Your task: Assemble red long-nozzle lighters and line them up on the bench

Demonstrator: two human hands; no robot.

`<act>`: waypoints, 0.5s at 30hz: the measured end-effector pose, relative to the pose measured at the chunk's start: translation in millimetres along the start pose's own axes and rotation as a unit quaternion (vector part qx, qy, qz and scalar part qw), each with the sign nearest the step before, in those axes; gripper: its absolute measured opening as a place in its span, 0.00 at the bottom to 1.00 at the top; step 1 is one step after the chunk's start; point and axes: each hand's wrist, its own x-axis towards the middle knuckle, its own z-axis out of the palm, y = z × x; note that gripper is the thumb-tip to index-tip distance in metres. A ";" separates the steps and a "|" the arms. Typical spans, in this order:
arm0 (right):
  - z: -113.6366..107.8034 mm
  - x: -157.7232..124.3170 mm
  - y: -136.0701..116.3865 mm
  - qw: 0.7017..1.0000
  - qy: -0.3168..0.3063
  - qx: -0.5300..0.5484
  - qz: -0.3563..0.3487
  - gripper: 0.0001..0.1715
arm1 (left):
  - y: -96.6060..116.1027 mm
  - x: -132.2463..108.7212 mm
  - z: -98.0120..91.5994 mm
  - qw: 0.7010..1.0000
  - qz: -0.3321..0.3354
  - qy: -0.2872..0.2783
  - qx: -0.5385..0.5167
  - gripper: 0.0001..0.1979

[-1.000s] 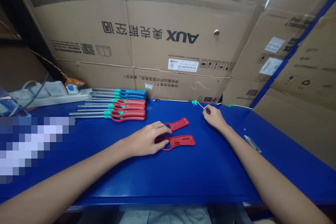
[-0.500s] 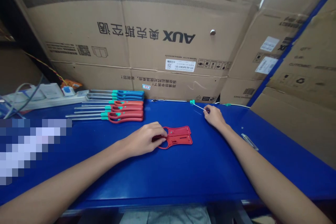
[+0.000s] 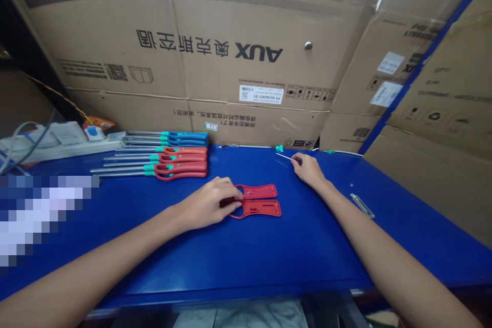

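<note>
My left hand is closed around the loop end of two red plastic lighter casing halves. The upper half and the lower half lie side by side, and molded slots show inside the lower one. Farther back on the right, my right hand pinches a thin metal rod, its free end pointing left. The rod's other end is hidden in the fingers. Just beyond its tip sits a small green part, apart from it.
Several assembled lighters, red and blue, are stacked at back left, beside a power strip. A clear tube-like piece lies on the right of the blue table. Cardboard walls the back; a long thin rod lies along its foot.
The metal rod's tip has come away from the green part. The two red halves lie slightly farther apart at their right ends. The view has shifted a little.
</note>
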 end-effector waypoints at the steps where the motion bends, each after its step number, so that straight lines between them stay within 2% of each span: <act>1: 0.5 -0.3 -0.9 1.000 -0.003 0.002 -0.005 0.12 | 0.3 0.3 -0.3 1.000 0.001 0.002 0.002 0.08; 5: 1.6 -1.0 -2.7 1.000 -0.011 0.007 -0.019 0.12 | 0.7 1.6 -1.8 1.000 -0.002 0.013 0.020 0.10; 10: 1.3 -0.9 -2.7 1.000 -0.014 0.008 -0.021 0.12 | -1.3 2.9 -2.7 0.998 -0.038 -0.003 0.048 0.11; 15: 0.7 -1.3 -3.8 1.000 -0.016 0.010 -0.015 0.12 | -1.7 3.4 -2.2 0.998 -0.030 -0.013 0.054 0.11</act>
